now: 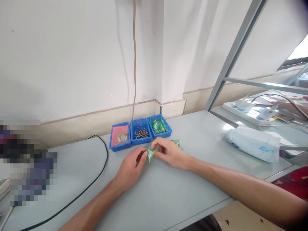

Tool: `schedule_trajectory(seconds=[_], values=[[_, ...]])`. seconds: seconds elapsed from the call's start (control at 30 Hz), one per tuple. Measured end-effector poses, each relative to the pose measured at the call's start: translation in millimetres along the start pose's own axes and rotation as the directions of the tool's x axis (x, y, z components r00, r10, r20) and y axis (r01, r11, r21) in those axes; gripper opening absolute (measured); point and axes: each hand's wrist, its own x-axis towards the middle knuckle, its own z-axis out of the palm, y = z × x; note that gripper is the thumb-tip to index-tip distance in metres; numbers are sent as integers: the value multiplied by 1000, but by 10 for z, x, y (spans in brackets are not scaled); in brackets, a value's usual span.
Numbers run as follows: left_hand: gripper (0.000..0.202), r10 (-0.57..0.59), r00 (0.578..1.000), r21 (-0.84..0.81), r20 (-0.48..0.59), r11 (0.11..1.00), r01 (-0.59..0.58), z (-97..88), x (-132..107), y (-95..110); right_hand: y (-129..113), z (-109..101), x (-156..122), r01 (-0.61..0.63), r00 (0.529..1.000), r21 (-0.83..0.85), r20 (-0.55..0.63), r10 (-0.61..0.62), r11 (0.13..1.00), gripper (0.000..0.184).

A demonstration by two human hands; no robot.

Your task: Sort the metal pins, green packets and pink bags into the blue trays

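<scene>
**Hazards, as judged from the present layout.** The small green plastic part (151,153) is held only at the fingertips, between the two hands and just above the pale grey tabletop (168,199). If either pinch slips, the part would probably drop to the surface, and being light it could skid toward the near edge.

A second green plastic piece (177,143) lies on the table just behind the right hand (169,154). A backward sweep of that hand could knock it away.

The black cable (96,179) curves across the table to the left of the left forearm and clear of it. An elbow swung outward could snag it.

Beyond the hands, three bins stand side by side in a row:
- the blue plastic bin with a pink lining (120,148)
- the blue plastic bin of dark metal pins (142,141)
- the blue plastic bin of green parts (163,134)

They are near the knuckles, so a forward push could jostle them and spill the loose contents.

**Pose.** Both forearms come in from the near edge and converge at mid-table.
- **Left hand (131,166):** it lies low, back upward, fingers curled, with thumb and forefinger closed on the left end of the green part.
- **Right hand:** it is arched, knuckles up, fingers bent and closed on the right end.

It cannot be told whether the part is a single piece or two pieces held together.
</scene>
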Motion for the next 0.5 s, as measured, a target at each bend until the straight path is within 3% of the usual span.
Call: schedule_trajectory(seconds=[0.5], values=[[30, -1, 1000, -13, 10, 1000, 1, 7, -1, -28, -13, -11, -6, -43, 999, -3, 20, 43, 999, 10]])
